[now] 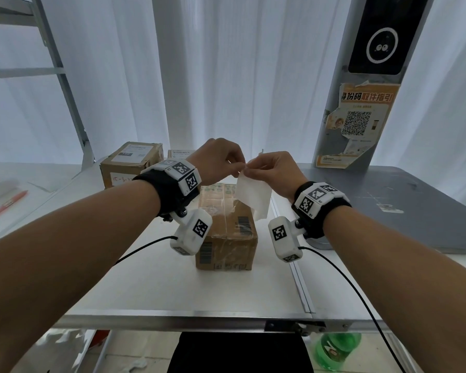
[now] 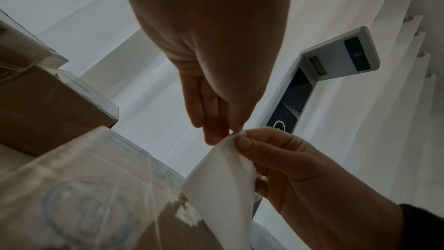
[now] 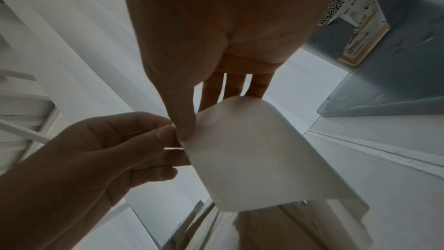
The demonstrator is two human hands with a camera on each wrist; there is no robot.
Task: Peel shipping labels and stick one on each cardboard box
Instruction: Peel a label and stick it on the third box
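Note:
A white shipping label hangs in the air above a taped cardboard box in the middle of the table. Both hands hold it at its top left corner. My left hand pinches that corner with thumb and fingertips. My right hand pinches the label beside it, thumb in front and fingers behind the sheet. The label curls downward, its blank side toward me. Two more cardboard boxes at the back carry white labels on top.
A grey kiosk post with a screen and a QR poster stands at the right on a grey base plate. A red pen lies at far left. White curtains hang behind. The table's metal front edge is near me.

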